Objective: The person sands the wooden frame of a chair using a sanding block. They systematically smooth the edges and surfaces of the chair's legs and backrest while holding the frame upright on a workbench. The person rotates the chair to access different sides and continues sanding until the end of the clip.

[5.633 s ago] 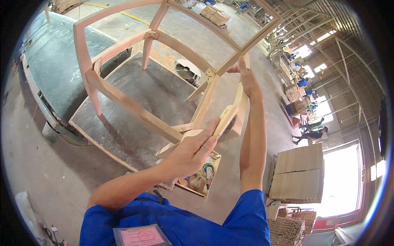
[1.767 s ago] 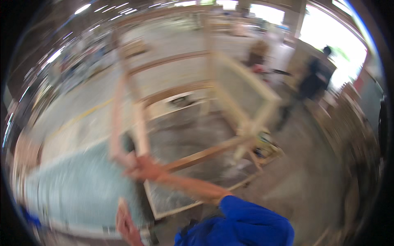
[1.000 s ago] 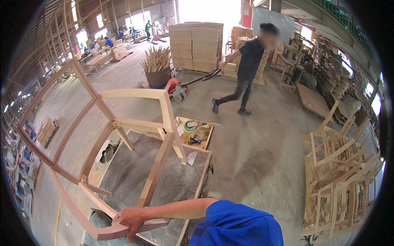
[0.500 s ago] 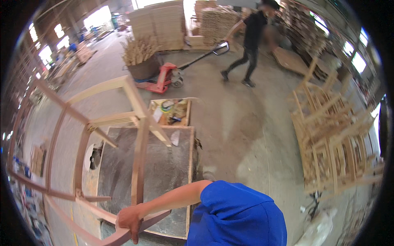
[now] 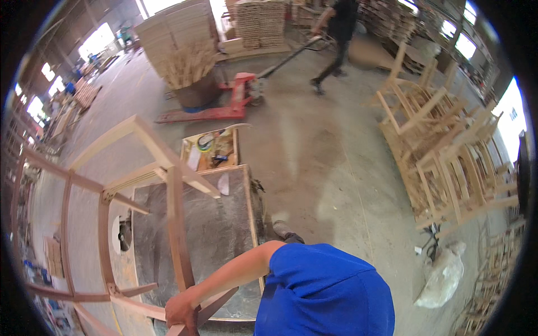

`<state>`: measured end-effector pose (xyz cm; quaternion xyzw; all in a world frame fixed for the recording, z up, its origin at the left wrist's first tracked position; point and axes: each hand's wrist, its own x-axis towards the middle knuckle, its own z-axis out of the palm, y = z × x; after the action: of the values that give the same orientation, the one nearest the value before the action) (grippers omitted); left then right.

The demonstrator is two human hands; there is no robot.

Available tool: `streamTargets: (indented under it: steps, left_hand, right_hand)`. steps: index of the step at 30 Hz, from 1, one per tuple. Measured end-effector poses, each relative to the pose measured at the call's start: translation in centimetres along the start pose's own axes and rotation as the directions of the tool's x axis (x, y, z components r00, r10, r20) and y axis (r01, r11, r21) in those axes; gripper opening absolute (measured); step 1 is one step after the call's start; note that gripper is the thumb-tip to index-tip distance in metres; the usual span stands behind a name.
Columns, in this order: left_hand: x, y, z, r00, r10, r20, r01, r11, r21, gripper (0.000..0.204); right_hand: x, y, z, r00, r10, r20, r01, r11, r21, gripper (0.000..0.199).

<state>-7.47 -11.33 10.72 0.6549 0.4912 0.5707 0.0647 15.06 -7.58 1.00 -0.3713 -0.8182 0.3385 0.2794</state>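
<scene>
A bare wooden chair frame point(image 5: 177, 224) stands tilted on and beside a low dark-topped worktable point(image 5: 221, 246), its legs and rails reaching toward the left. My right hand point(image 5: 182, 311), at the end of an arm in a blue sleeve, crosses to the left and has its fingers wrapped round the frame near its lower corner. Part of the grip is hidden under the hand. A small pale piece point(image 5: 223, 183) lies on the tabletop beside an upper bar. My left hand does not show.
A shallow wooden tray point(image 5: 236, 147) of tools and tape adjoins the table's far edge. Beyond it, a person point(image 5: 340, 36) in dark clothes holds the handle of a red pallet jack point(image 5: 242, 96) beside a tub of sticks point(image 5: 196, 92). Stacked chair frames point(image 5: 443, 151) and a plastic bag point(image 5: 443, 280) are right.
The whole view has shifted a little. Against the tray, the person and the pallet jack with its tub have moved rightward. My right hand keeps its grip on the chair frame.
</scene>
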Motion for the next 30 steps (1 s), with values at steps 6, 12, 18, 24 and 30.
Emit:
streamTargets:
  steps: [6, 12, 18, 24, 30]
  left_hand:
    - [0.5, -0.2, -0.2, 0.994, -0.095, -0.062, 0.099, 0.992, 0.079, 0.061]
    - [-0.9, 0.6, -1.6, 0.983, -0.135, -0.124, 0.145, 0.986, 0.077, 0.060]
    - [-0.9, 0.0, -3.7, 0.959, -0.280, -0.034, 0.282, 0.950, 0.130, 0.053]
    - [0.5, 0.1, -5.5, 0.991, -0.123, 0.049, 0.117, 0.987, 0.113, 0.049]
    - [2.8, -1.0, -5.0, 0.979, 0.150, 0.140, -0.164, 0.982, 0.098, 0.042]
  right_hand:
    - [-0.3, 0.1, -0.7, 0.994, -0.110, -0.017, 0.111, 0.992, 0.053, 0.064]
    - [-0.5, -0.7, -0.6, 0.993, -0.117, -0.004, 0.116, 0.984, 0.139, 0.059]
    - [-1.1, -0.5, -1.4, 0.992, -0.118, -0.032, 0.120, 0.990, 0.077, 0.058]
    - [-0.7, -0.7, -1.4, 0.979, -0.200, -0.028, 0.202, 0.975, 0.097, 0.058]
    - [-1.5, 0.3, -1.5, 0.962, -0.265, -0.071, 0.263, 0.964, -0.038, 0.068]
